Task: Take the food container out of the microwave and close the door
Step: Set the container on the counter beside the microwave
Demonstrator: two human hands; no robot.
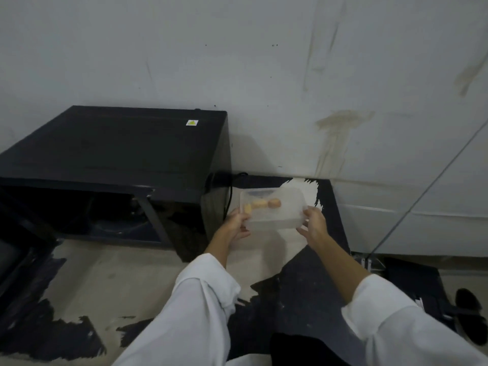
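Both hands, left (235, 225) and right (314, 225), are gripping the clear food container (274, 209) holding what looks like 3 food pieces (261, 204), beside the open microwave (113, 154).

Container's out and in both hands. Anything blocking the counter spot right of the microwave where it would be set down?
Nothing visible does. The food container, held by the left hand and right hand, is over bare countertop beside the microwave.

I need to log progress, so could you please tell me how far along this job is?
Done: the food container is out of the microwave. In hand: the left hand and right hand hold it beside the oven. Left: the door hangs open.
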